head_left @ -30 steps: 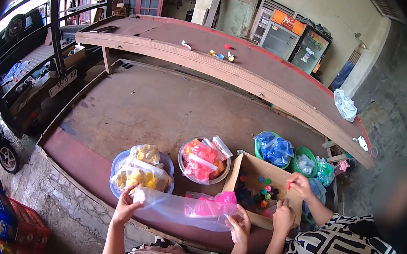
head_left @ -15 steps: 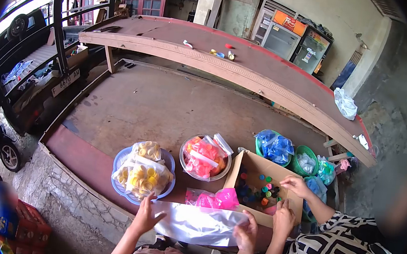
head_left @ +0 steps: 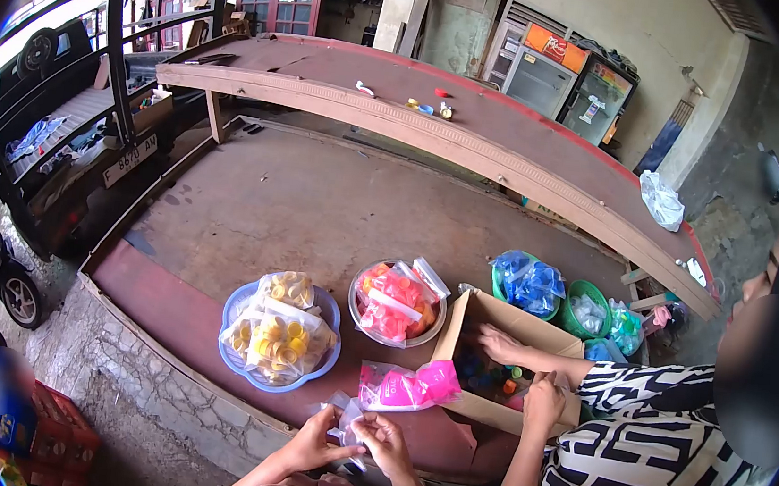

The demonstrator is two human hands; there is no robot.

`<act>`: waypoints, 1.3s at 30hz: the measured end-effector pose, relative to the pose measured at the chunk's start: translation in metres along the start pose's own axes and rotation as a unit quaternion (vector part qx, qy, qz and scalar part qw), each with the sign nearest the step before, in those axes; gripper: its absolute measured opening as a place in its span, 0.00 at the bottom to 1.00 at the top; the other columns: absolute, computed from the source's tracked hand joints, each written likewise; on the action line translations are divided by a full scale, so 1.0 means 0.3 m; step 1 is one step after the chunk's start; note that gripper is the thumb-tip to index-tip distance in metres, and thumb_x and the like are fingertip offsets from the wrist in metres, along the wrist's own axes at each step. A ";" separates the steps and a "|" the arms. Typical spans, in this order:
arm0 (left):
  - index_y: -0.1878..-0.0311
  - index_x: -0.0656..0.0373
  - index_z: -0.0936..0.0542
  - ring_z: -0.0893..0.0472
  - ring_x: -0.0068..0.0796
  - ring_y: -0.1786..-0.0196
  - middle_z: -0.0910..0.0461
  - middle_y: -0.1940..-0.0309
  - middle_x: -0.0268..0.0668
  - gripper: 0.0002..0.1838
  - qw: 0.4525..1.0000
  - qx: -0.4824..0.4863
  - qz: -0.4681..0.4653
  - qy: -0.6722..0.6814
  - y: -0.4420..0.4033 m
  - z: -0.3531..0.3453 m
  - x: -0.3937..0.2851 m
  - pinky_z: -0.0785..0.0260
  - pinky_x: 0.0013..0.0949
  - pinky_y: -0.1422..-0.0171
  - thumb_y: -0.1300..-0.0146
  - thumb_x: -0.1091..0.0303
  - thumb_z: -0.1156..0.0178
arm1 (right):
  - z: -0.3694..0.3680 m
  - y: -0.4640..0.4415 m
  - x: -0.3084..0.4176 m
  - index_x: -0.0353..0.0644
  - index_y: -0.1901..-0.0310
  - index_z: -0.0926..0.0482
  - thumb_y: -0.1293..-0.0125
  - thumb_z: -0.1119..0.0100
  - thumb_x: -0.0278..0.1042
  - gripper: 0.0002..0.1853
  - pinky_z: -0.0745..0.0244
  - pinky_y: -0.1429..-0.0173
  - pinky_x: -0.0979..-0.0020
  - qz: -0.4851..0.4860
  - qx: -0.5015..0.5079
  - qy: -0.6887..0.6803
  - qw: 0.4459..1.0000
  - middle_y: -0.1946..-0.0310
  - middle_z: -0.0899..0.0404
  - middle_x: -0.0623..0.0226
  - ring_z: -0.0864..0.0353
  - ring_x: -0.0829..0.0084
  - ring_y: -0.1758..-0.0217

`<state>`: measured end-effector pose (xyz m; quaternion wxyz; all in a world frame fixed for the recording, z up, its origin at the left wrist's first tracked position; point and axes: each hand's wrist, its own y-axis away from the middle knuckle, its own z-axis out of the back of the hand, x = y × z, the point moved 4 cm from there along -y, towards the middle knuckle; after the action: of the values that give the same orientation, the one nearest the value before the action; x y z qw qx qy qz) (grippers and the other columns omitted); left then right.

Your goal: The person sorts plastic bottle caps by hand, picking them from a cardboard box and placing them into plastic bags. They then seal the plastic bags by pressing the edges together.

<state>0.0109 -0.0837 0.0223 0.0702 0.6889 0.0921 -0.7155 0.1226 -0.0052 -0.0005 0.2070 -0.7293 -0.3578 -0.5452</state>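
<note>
My left hand (head_left: pixel 319 442) and my right hand (head_left: pixel 384 444) are close together at the table's front edge. Both pinch a crumpled clear plastic bag (head_left: pixel 350 417) between their fingers. Just beyond it lies a pink printed plastic packet (head_left: pixel 408 386). Left of that stands a blue basket (head_left: pixel 227 345) holding bags of yellow caps (head_left: pixel 276 343). A metal bowl (head_left: pixel 441 322) with bags of red and pink pieces (head_left: pixel 393 300) sits behind the packet. A cardboard box (head_left: pixel 486 413) with loose coloured caps (head_left: pixel 509 387) is on the right.
A co-worker in a black-and-white patterned top (head_left: pixel 620 447) is at my right, one hand (head_left: pixel 504 347) inside the box. Green baskets (head_left: pixel 582 304) and bags of blue pieces (head_left: pixel 530 282) stand behind the box. A raised wooden shelf (head_left: pixel 475 152) spans the table's far side.
The plastic, stretched wide between my hands before, is now bunched up small. My hands have come together. The co-worker's far hand has reached down into the box.
</note>
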 end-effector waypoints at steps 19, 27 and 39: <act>0.59 0.62 0.30 0.26 0.18 0.58 0.26 0.65 0.30 0.04 0.974 -0.087 0.068 0.195 -0.022 0.007 0.126 0.32 0.24 0.52 0.34 0.73 0.50 | -0.003 0.057 -0.013 0.32 0.64 0.27 0.41 0.43 0.21 0.05 0.28 0.60 0.79 0.082 -0.134 0.118 0.981 0.65 0.23 0.66 0.24 0.81 0.63; 0.55 0.64 0.29 0.26 0.24 0.53 0.28 0.57 0.36 0.15 0.999 -0.033 -0.014 0.024 -0.005 -0.039 0.019 0.28 0.30 0.50 0.46 0.78 0.39 | 0.033 0.074 -0.019 0.38 0.67 0.24 0.43 0.40 0.23 0.03 0.37 0.69 0.83 0.116 -0.173 0.287 0.935 0.74 0.25 0.75 0.32 0.88 0.72; 0.59 0.62 0.28 0.23 0.25 0.64 0.25 0.65 0.33 0.06 0.929 -0.108 0.127 0.331 -0.020 -0.002 0.125 0.27 0.28 0.60 0.34 0.72 0.53 | 0.021 0.075 -0.115 0.34 0.67 0.27 0.43 0.42 0.22 0.04 0.33 0.69 0.81 0.035 -0.091 0.087 0.991 0.74 0.25 0.73 0.29 0.85 0.73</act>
<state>0.0086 -0.0768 -0.0149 0.1999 0.8809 0.0985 -0.4176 0.1383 -0.0257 -0.0330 0.1894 -0.7069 -0.2611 -0.6295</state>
